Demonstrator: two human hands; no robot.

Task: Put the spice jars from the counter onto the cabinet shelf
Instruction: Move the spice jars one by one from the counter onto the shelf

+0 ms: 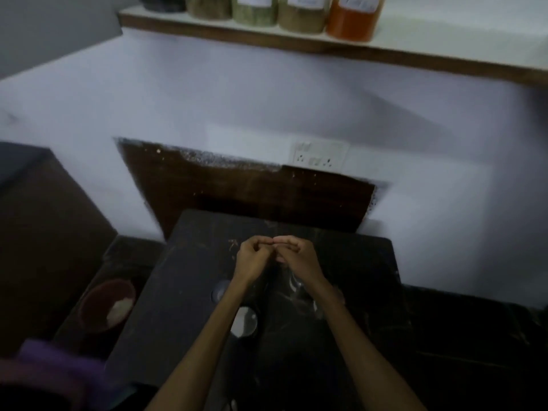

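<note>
Dim kitchen corner, seen from above: a pale wall [207, 99] carries a socket plate [320, 157] and a dark brown panel [246, 197], below which stands a dark counter [178, 292] with pale smears on it. A wooden-edged cabinet shelf [415, 54] runs across the top of the view. On it, side by side and touching or nearly so, stand the spice jars: a dark one [163, 2] at far left, then a brownish-green jar [210, 7], a green jar [255, 11], a tan jar [302, 16] and an orange jar [354, 20], all upright, their tops cut off by the frame.

Both forearms reach forward over the counter. The left hand [252, 258] and the right hand [296, 256] meet at the fingertips, fingers curled inward, with no jar in either; whether something very small is pinched between them cannot be told. No spice jar is evident on the counter; a round pale disc [244, 321] and a smaller greyish one [219, 290], possibly lids, lie near the left forearm. A reddish bowl [103, 307] with pale contents sits to the left, beside a purple cloth [50, 363].

Judged step: shelving appears complete or nearly so. The next move calls for a check of the dark counter for any remaining jar.
</note>
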